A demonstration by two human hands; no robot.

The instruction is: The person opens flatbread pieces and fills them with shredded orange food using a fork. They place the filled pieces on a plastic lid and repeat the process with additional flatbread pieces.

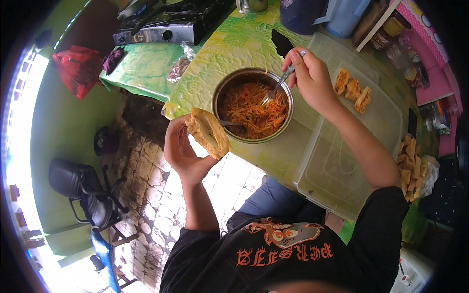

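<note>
My left hand (184, 154) is closed around a hollowed piece of fried tofu (207, 133), its pale opening facing up, just left of a metal pot. Inside the pot (215, 105) lies a shredded vegetable mix (254, 115), mostly orange with pale strands. A second utensil's metal handle (229, 123) leans over the pot's near-left rim. Above the pot's right side, my right hand (310, 78) grips a fork (281, 85), whose tines touch the mix. Three stuffed tofu pieces (352, 90) sit in a row in a clear plastic container to the right.
The clear container (342, 190) covers the table's right side. More tofu pieces (410, 166) lie in a plastic bag beyond it. A blue pitcher (347, 17) stands at the back, a gas stove (161, 31) at the far left. A black office chair (83, 190) is on the tiled floor.
</note>
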